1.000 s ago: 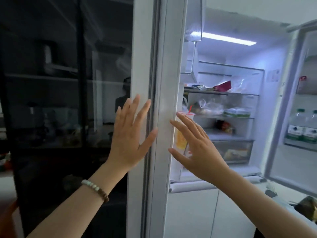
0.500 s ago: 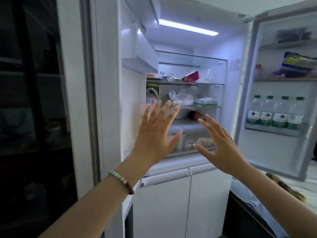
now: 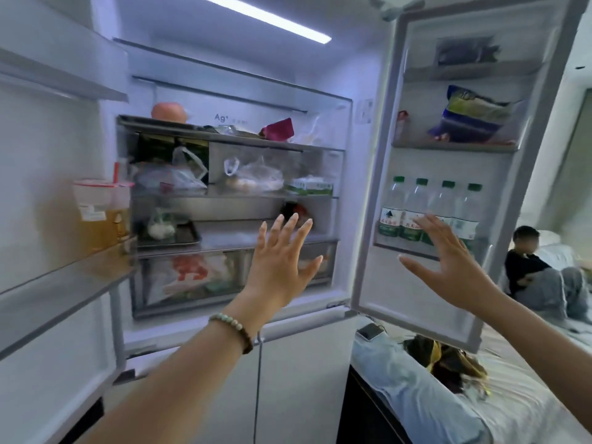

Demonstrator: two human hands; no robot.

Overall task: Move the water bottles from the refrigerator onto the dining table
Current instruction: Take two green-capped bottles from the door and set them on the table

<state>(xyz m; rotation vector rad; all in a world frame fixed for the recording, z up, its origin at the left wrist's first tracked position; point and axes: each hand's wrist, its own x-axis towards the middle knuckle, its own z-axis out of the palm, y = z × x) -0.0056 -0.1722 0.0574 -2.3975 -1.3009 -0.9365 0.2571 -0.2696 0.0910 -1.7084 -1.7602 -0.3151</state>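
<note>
The refrigerator (image 3: 358, 174) stands open, lit inside. Several clear water bottles (image 3: 403, 209) with green caps and green labels stand in a row on the lower shelf of the right door (image 3: 432, 302). My right hand (image 3: 448, 267) is raised with fingers spread just in front of those bottles, its fingertips overlapping the two rightmost ones. My left hand (image 3: 282, 264), with a bead bracelet on the wrist, is also open and held up before the middle shelves. Neither hand holds anything.
The fridge shelves hold bagged food, a tray and a drawer of vegetables. A cup of yellow drink (image 3: 99, 213) stands on the left door shelf. A snack bag (image 3: 471, 116) lies in the right door. Below right is a cloth-covered surface (image 3: 448, 405) with a phone (image 3: 370, 331); a person (image 3: 531, 264) sits beyond.
The view has swung right and closer into the open fridge. Both open hands moved from the left door's edge toward the interior, the right one reaching the bottles in the right door.
</note>
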